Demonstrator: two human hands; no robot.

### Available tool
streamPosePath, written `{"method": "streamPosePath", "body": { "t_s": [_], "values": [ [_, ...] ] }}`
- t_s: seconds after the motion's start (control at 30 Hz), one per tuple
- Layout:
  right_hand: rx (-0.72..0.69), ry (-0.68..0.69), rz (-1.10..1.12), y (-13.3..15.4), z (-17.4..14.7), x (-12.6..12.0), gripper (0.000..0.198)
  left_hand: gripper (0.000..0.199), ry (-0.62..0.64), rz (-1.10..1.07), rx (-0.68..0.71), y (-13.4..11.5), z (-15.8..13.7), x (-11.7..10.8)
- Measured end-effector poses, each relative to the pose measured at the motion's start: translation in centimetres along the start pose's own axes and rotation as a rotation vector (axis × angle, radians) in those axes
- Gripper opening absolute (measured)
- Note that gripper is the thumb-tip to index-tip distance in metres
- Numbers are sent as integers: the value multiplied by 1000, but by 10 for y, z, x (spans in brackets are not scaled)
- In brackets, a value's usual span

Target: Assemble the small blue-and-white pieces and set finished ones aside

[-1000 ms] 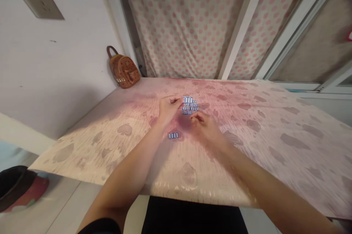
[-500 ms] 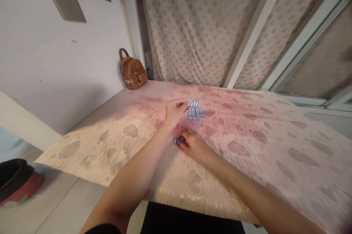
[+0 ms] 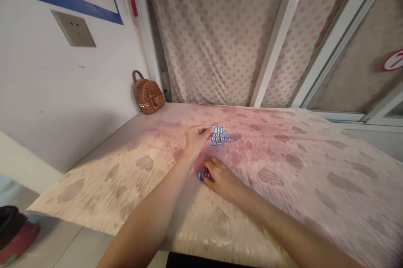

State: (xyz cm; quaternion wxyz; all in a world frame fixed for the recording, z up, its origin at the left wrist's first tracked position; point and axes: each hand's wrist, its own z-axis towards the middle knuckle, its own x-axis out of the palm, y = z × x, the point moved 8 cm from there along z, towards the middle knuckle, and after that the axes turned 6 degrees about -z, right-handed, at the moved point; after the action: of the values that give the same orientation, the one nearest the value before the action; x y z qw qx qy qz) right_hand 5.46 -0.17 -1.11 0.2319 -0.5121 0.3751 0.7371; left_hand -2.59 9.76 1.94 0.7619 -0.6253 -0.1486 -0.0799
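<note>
Fingers of both hands bend low over the patterned tablecloth, which spreads out on every side of them. Behind the right fingers, a bare forearm slants down to the right, long and nearly straight. Behind the left ones, the other forearm slopes down to the left, with the wrist angled so that the hand points forward and right. The right hand is curled, its back upward, thumb and forefinger lowered; the left hand lies farther out, thumb and forefinger brought together at the tips. Whether either pair pinches anything I cannot tell.

Just right of the left fingertips, at their very edge, is the larger group of pieces, pale rectangles outlined in blue. Taller ones stand along its far side, small upright ones fill the middle rows, and wide, low ones line the side nearest the right fingers. By the right thumb and forefinger is a short row of similar pieces, its right end partly hidden behind them.
</note>
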Motion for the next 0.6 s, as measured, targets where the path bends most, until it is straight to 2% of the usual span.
{"method": "streamPosePath", "body": {
  "t_s": [0.13,0.23,0.3,0.4,0.5,0.6],
  "values": [
    [-32,4,89,6,-2,0,20,5,3,18,-1,-3,-2,1],
    [-28,-103,216,2,-4,-14,23,6,10,37,-3,-4,-3,1],
    [14,-239,265,-11,-6,-32,18,6,17,46,2,-4,-3,2],
    [152,-438,285,-41,-14,-63,15,7,32,58,-4,-1,-5,6],
    [261,-486,396,-70,-18,-77,21,10,70,78,-5,1,-10,14],
    [313,-524,452,-85,-21,-84,25,12,125,95,18,3,-15,21]
  ]
}}
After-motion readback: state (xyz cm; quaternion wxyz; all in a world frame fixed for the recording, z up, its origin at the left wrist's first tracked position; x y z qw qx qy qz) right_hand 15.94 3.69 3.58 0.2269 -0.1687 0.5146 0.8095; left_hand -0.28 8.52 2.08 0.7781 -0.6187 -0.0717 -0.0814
